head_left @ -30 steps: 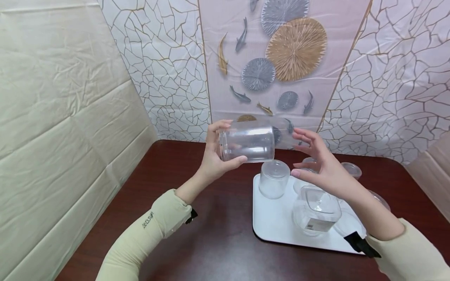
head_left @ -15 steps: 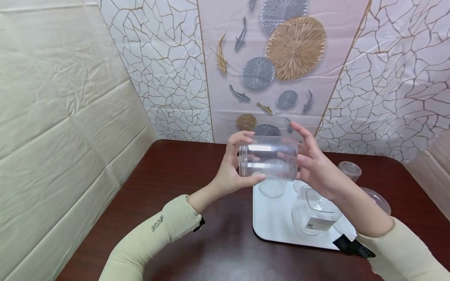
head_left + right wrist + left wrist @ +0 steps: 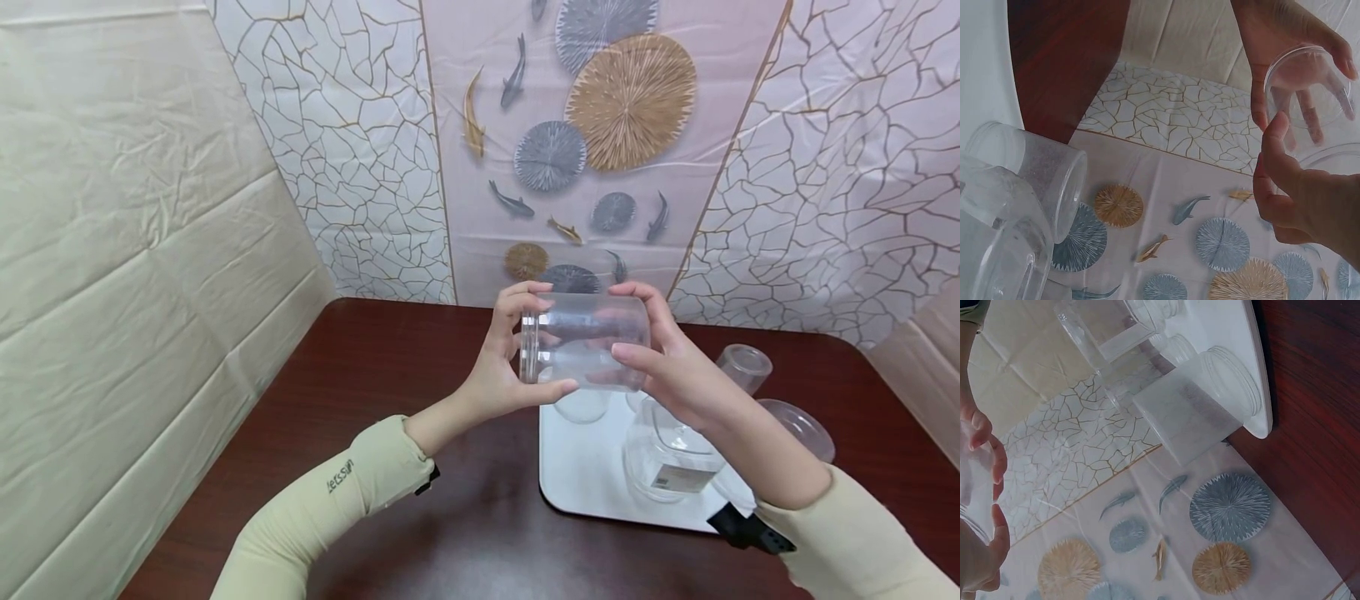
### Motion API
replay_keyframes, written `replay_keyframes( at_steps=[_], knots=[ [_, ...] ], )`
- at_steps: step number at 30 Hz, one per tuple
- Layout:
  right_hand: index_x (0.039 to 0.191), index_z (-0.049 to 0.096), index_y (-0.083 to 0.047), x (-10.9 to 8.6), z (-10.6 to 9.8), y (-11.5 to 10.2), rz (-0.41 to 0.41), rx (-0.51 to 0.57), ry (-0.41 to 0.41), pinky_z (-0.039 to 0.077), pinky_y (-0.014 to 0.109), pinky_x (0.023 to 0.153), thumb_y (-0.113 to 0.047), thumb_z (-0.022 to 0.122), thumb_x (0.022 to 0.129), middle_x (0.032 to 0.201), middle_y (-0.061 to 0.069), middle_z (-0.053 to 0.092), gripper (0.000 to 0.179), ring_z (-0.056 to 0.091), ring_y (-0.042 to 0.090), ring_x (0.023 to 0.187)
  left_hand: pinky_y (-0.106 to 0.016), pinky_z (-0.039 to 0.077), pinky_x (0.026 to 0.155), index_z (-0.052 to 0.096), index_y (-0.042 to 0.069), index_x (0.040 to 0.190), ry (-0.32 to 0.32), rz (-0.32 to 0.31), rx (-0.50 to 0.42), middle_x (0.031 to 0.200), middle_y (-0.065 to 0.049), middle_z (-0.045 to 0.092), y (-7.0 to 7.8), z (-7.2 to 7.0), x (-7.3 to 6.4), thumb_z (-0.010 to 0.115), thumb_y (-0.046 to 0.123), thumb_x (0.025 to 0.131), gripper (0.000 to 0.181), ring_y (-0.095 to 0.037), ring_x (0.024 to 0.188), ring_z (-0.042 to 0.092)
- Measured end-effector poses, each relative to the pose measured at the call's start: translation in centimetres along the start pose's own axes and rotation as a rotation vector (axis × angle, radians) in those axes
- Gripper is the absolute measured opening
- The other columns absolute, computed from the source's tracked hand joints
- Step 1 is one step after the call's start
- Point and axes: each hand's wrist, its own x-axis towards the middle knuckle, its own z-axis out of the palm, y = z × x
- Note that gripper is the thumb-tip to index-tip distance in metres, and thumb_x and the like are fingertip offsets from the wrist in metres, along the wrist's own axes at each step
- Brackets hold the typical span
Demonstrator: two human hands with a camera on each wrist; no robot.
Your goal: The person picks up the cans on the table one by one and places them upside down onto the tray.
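A clear plastic jar [image 3: 583, 333] lies sideways in the air, held between my two hands above the back left of the tray. My left hand [image 3: 487, 371] grips its ridged end, thumb below and fingers above. At the smooth end, my right hand [image 3: 686, 371] holds the jar with the thumb on the near side and fingers over the top. In the right wrist view, fingers of the left hand [image 3: 1310, 75] show through the clear plastic. Only part of the jar [image 3: 974, 481] appears at the edge of the left wrist view.
Under the held jar is a white tray [image 3: 581, 479] bearing several clear containers. Among them are a frosted cylindrical jar [image 3: 1191, 403] at its left and a squarish jar with a label [image 3: 678, 467]. More clear containers [image 3: 746, 364] stand at the right. A patterned cloth [image 3: 375, 167] hangs behind the table.
My left hand has carried the jar to the right and slightly down. My right hand, earlier spread apart from the jar's end, has moved in and taken hold of it.
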Motion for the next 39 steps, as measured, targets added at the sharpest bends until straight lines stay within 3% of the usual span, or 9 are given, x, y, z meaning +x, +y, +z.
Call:
replay_keyframes(
  at_steps=[6,11,14,18,20,24,30,35,39],
  knots=[
    [0.131,0.029,-0.030,0.0,-0.1,-0.2,-0.003,-0.024,0.031,0.055,0.037,0.079,-0.001,0.042,0.096,0.127,0.000,0.043,0.047,0.059,0.012,0.109,-0.038,0.053,0.088,0.032,0.002,0.121,-0.011,-0.006,0.019,0.136,-0.025,0.029,0.1,-0.2,0.0,0.082,-0.010,0.055,0.084,-0.030,0.123,0.042],
    [0.131,0.029,-0.029,0.0,-0.4,-0.2,-0.013,-0.022,0.040,0.055,0.036,0.079,0.000,0.042,0.096,0.125,0.000,0.046,0.048,0.059,0.013,0.107,-0.037,0.050,0.092,0.031,0.001,0.127,-0.007,-0.041,0.045,0.140,-0.021,0.030,0.1,-0.8,-0.2,0.085,-0.005,0.056,0.089,-0.025,0.122,0.040],
    [0.131,0.030,-0.029,0.0,-0.6,-0.2,-0.005,-0.034,0.044,0.055,0.036,0.079,0.000,0.042,0.096,0.125,0.000,0.045,0.047,0.059,0.013,0.107,-0.041,0.048,0.095,0.031,0.000,0.129,-0.002,-0.064,0.052,0.141,-0.020,0.031,0.1,-1.3,-0.4,0.085,0.024,0.068,0.085,-0.026,0.122,0.039],
    [0.131,0.031,-0.029,-0.1,-0.8,-0.3,0.010,-0.044,0.053,0.056,0.036,0.079,0.000,0.043,0.096,0.125,0.001,0.043,0.047,0.060,0.012,0.105,-0.051,0.042,0.099,0.030,-0.002,0.132,0.009,-0.106,0.086,0.142,-0.021,0.033,0.0,-1.8,-0.5,0.061,0.066,0.077,0.092,-0.034,0.125,0.038],
    [0.131,0.031,-0.029,-0.1,-1.0,-0.4,0.014,-0.048,0.052,0.056,0.035,0.078,0.000,0.043,0.096,0.125,0.002,0.042,0.047,0.060,0.012,0.105,-0.053,0.040,0.100,0.030,-0.001,0.134,0.018,-0.130,0.126,0.142,-0.020,0.034,-0.1,-2.2,-0.6,0.053,0.072,0.078,0.095,-0.034,0.126,0.037],
    [0.131,0.031,-0.028,-0.2,-1.2,-0.5,0.029,-0.072,0.051,0.055,0.032,0.079,0.001,0.043,0.096,0.127,0.003,0.037,0.047,0.061,0.011,0.104,-0.050,0.040,0.099,0.035,0.002,0.133,0.035,-0.150,0.210,0.141,-0.016,0.038,-0.3,-2.9,-0.8,0.048,0.074,0.079,0.092,-0.029,0.126,0.039],
    [0.131,0.030,-0.029,0.0,-1.5,-0.6,0.083,-0.170,0.087,0.054,0.030,0.080,-0.001,0.047,0.095,0.127,0.001,0.036,0.048,0.059,0.008,0.105,-0.047,0.041,0.097,0.041,0.008,0.134,0.030,-0.173,0.315,0.139,-0.010,0.040,-1.3,-4.6,-1.7,0.050,0.067,0.084,0.078,-0.022,0.127,0.040],
    [0.132,0.030,-0.035,0.0,-1.6,-0.6,0.169,-0.309,0.123,0.052,0.027,0.080,-0.007,0.051,0.095,0.140,0.008,0.023,0.051,0.056,0.005,0.104,-0.047,0.041,0.097,0.040,0.008,0.136,0.007,-0.225,0.349,0.138,-0.008,0.042,-2.1,-6.0,-2.6,0.053,0.059,0.086,0.073,-0.022,0.123,0.040],
    [0.131,0.032,-0.036,0.1,-1.6,-0.3,0.203,-0.373,0.124,0.052,0.027,0.081,-0.009,0.054,0.094,0.137,0.011,0.025,0.051,0.056,0.006,0.101,-0.046,0.041,0.096,0.041,0.012,0.137,0.009,-0.277,0.369,0.136,-0.007,0.044,-2.5,-7.2,-3.2,0.055,0.056,0.085,0.070,-0.021,0.121,0.040]
  ],
)
